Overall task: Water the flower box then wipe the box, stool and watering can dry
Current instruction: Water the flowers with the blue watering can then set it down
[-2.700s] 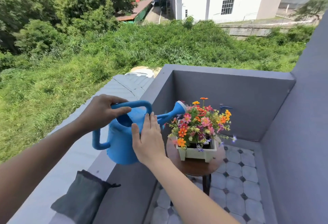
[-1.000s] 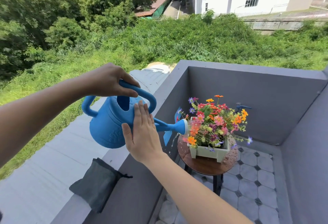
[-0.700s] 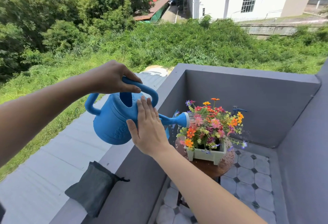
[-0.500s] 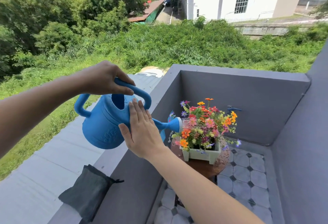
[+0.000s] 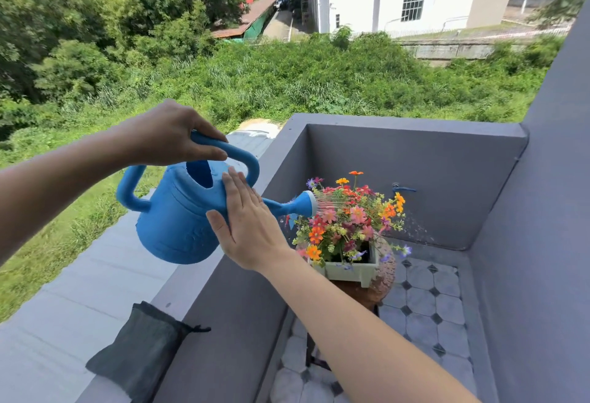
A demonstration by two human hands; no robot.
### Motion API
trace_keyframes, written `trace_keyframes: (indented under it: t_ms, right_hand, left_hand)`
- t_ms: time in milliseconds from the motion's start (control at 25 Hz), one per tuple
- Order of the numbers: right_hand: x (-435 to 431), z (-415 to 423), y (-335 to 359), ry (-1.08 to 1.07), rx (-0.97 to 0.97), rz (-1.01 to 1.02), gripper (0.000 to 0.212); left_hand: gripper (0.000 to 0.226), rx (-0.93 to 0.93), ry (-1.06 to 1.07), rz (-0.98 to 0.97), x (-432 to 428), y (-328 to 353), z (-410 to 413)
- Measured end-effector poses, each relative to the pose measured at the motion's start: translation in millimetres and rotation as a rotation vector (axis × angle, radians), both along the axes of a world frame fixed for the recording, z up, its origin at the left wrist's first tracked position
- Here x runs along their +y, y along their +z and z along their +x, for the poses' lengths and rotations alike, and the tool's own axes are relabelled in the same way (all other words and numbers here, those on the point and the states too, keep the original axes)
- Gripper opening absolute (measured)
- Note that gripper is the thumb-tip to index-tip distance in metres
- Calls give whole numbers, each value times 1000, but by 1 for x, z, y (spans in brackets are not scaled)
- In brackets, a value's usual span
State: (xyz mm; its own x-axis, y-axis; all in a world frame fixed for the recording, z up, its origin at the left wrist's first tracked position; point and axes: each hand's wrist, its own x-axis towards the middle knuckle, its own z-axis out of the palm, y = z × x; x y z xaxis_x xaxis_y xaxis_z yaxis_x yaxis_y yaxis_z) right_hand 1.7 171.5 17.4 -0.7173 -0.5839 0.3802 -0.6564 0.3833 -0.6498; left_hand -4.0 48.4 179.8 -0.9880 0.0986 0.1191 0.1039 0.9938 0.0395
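Note:
A blue watering can (image 5: 178, 214) is tilted to the right above the balcony ledge. My left hand (image 5: 169, 136) is closed around its top handle. Flat against the can's side near the spout base lies my right hand (image 5: 249, 227), fingers together. Water sprays from the rose (image 5: 309, 204) onto colourful flowers (image 5: 348, 220) in a pale green flower box (image 5: 354, 270). The box stands on a round brown stool (image 5: 381, 284), whose top looks wet with droplets.
A dark grey cloth (image 5: 143, 351) lies on the grey ledge (image 5: 79, 300) at lower left. Grey balcony walls (image 5: 431, 179) enclose the corner, with a blue tap (image 5: 403, 188) on the far wall. The floor (image 5: 424, 307) is tiled. Beyond the ledge is a drop to grass.
The can has been lifted and tipped from level to a pour, and water now sprays over the flowers. Both hands have kept their places on the can.

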Motion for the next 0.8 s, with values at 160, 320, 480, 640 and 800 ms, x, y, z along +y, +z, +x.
trace_keyframes:
  t_ms: [160, 320, 480, 640, 800]
  right_hand:
    - [-2, -1, 4, 19, -67, 8, 68]
    - [-3, 14, 0, 3, -120, -63, 70]
    - [0, 28, -4, -14, -134, -110, 69]
    - [7, 30, -2, -88, -156, -171, 68]
    - [13, 15, 5, -117, -138, -171, 67]
  left_hand:
    - [33, 19, 46, -28, -1, 2, -2]
    - [33, -30, 51, -99, 4, -1, 1]
    - [34, -92, 35, -119, 18, -2, 2]
    - [32, -78, 11, -92, 31, 0, -1]
    - [34, -29, 2, -59, 31, 5, -9]
